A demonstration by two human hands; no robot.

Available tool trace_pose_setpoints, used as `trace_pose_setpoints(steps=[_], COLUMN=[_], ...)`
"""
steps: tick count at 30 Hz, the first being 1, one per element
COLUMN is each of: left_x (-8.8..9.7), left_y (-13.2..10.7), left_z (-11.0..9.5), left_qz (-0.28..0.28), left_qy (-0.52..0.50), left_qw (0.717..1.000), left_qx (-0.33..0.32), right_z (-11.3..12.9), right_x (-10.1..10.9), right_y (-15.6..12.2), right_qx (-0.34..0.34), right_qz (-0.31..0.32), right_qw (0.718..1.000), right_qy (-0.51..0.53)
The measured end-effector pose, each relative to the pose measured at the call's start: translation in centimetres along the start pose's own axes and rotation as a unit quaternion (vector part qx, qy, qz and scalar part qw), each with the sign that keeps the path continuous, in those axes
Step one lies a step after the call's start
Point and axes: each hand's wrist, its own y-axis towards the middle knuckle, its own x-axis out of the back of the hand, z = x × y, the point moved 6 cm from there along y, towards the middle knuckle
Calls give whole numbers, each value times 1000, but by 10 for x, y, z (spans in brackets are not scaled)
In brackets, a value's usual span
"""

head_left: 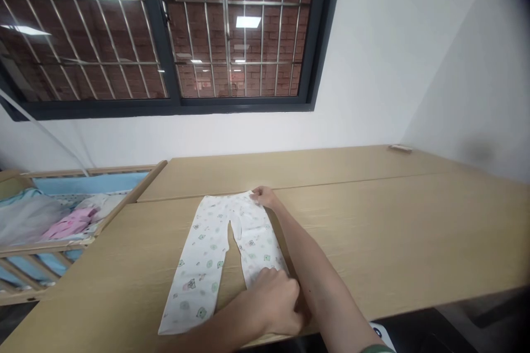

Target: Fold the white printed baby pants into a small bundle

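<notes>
White trousers [217, 231] with little green prints lie flat on our pale wood-look tabletop [372, 231], long axis running from the waistband [227, 195] on the far side down to the leg ends near us, and nearly all of the cloth sits to the left of and closer to us than our right grip [263, 197], which looks pinched on the waistband's right corner. Our left grip [276, 298] is the one nearer the leg ends, crossed over to the bottom of the right-hand leg [260, 242]; it's curled up fist-like there, but honestly we can't tell whether it's got any cloth in it.
</notes>
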Motion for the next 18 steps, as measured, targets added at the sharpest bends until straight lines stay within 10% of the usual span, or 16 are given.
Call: trace_pose_setpoints(steps=[18], left_x=[-5], left_y=[-19], left_z=[22], left_qz=[-42], left_qy=[-125], left_qw=[987], left_qx=[91], right_z=[27], right_x=[13], right_y=[-13], right_qx=[-44], right_qz=[16], right_qw=[997], right_qy=[57])
